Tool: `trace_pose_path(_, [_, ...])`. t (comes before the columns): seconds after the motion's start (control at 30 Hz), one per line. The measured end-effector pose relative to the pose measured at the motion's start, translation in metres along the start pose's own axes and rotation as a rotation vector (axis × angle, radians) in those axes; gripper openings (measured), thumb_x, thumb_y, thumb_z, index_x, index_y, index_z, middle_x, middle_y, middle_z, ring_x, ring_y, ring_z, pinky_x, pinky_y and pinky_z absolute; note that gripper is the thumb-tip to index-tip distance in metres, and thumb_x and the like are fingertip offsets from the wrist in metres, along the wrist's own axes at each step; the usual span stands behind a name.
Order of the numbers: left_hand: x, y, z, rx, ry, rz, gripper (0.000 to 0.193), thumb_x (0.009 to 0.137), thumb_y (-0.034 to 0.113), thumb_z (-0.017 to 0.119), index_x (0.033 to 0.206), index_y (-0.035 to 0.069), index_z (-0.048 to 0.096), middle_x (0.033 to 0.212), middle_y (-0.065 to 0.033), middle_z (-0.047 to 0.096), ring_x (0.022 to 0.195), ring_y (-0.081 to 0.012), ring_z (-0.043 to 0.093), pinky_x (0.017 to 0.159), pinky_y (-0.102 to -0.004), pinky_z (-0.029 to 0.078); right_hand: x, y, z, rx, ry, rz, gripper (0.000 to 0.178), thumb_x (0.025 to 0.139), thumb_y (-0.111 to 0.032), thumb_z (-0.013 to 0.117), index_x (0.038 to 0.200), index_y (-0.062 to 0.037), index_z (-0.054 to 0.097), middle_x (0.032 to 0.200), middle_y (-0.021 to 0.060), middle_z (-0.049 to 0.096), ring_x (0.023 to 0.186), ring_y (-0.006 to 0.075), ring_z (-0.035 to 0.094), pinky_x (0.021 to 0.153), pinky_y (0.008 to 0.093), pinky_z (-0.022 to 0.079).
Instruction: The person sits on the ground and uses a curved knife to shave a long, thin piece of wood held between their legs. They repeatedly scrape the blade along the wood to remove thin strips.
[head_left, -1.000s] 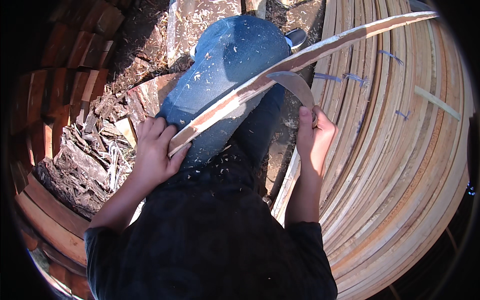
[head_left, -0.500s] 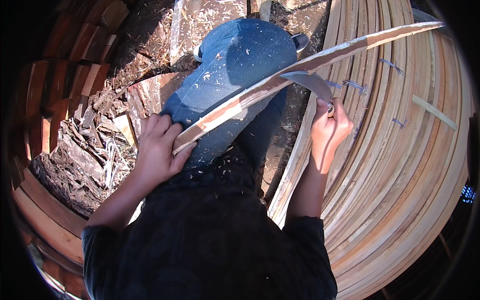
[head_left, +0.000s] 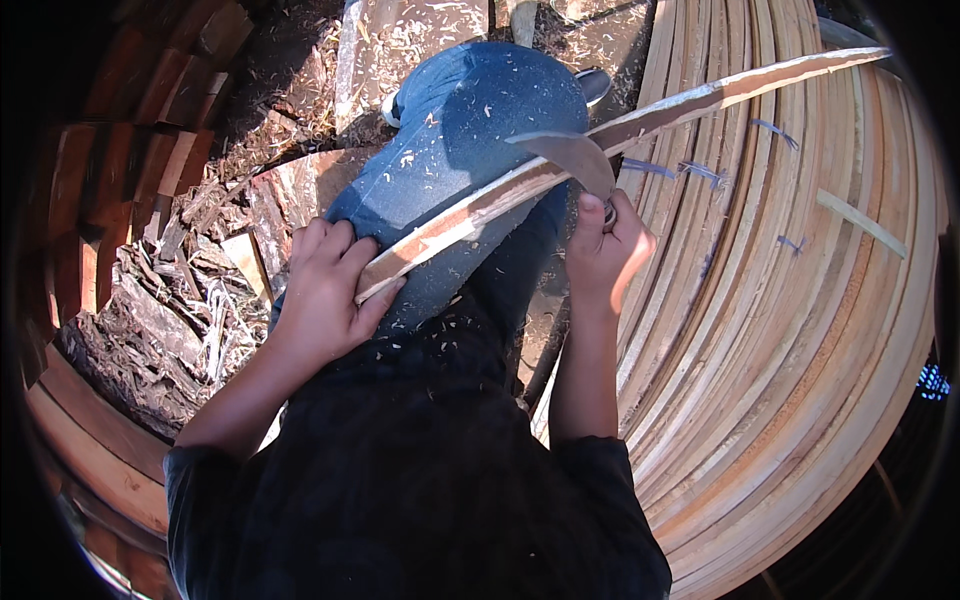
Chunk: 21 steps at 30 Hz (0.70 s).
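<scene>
A long wooden strip with a reddish-brown face and pale, rough edges slants across my jeans, its far end over the boards at right. My left hand is closed around its near end, against my thigh. In my right hand is a sickle, its handle mostly hidden in the closed fingers. The curved grey sickle blade lies across the strip around its middle, with the tip reaching past the strip's far edge.
Long pale boards lie side by side on my right, with bluish ties and a short loose slat on them. Bark scraps and shavings cover the ground at left. Reddish-brown wood pieces are stacked at the far left.
My right hand has drawn the sickle leftward and slightly nearer along the strip, toward my left hand. The left hand and the strip have hardly moved.
</scene>
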<state>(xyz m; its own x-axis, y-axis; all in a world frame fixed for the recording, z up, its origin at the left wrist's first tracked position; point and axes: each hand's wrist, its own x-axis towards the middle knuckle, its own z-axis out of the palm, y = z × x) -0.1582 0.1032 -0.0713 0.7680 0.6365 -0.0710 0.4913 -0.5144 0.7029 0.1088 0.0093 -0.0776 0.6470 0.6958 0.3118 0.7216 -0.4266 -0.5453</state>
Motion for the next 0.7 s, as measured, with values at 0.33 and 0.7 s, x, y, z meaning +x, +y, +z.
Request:
trace_pose_path(0.33, [0.0,0.001,0.0,0.005,0.001,0.005,0.024,0.074,0.018,0.067,0.084,0.0,0.055,0.084,-0.0155,0.043,0.083,-0.0338,0.041,0.075,-0.0421,0.034,0.045,0.094,-0.094,0.202,0.253,0.449,0.056,0.099,-0.042,0.043,0.054,-0.0107,0.03,0.05,-0.0055,0.03,0.045,0.0046,0.025,0.041,0.026,0.017])
trace_pose_path(0.7, [0.002,0.004,-0.002,0.036,-0.015,0.012,0.025,0.074,0.019,0.067,0.085,-0.001,0.055,0.083,-0.0159,0.043,0.082,-0.0335,0.041,0.074,-0.0417,0.034,0.04,0.032,-0.035,-0.226,-0.029,-0.115,0.046,0.079,-0.046,0.07,0.07,-0.0018,0.06,0.055,0.0146,0.053,0.05,0.0335,0.056,0.047,0.035,0.043])
